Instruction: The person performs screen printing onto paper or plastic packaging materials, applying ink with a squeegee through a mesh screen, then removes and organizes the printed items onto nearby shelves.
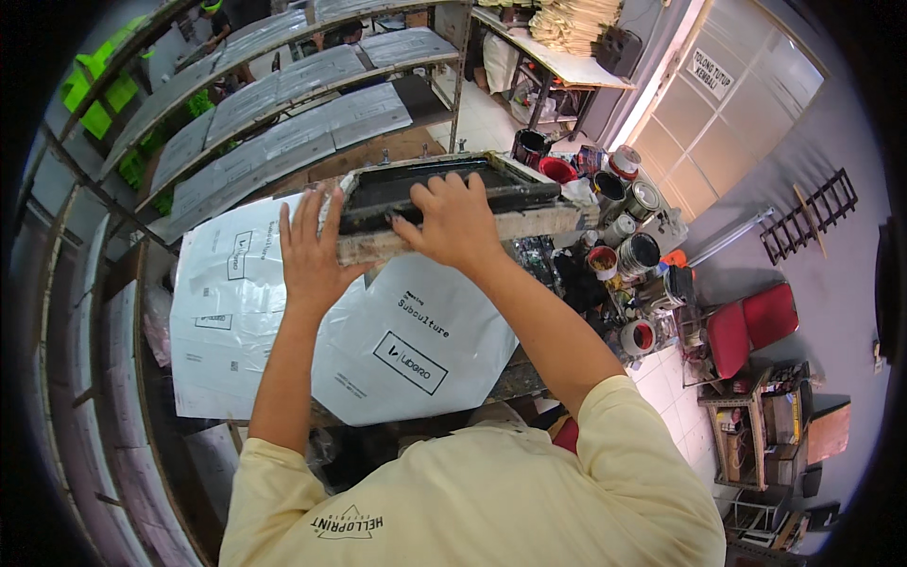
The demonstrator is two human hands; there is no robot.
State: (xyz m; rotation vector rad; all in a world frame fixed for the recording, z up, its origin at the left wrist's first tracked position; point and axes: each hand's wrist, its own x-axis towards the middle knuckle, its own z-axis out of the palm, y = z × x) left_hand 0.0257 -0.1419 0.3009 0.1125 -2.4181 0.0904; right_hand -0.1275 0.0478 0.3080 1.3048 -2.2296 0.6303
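Observation:
A screen printing frame [543, 222] with pale, worn edges and a black, ink-coated inside lies tilted at the far side of the work table. My right hand [453, 222] is closed over a long black bar, apparently a squeegee [524, 196], along the frame's near side. With fingers spread, my left hand [314, 241] rests against the frame's left corner. Below and between my arms lies a white plastic sheet [350, 364] printed with black lettering and a boxed logo. Another printed white sheet [222, 364] is spread to its left, partly behind my left forearm.
Racks [274, 90] stacked with printed white sheets stand ahead, and more shelves [113, 312] run down the left. Ink cans [638, 250] crowd the table's right side. Farther right are a red chair [751, 326] and a door [727, 104].

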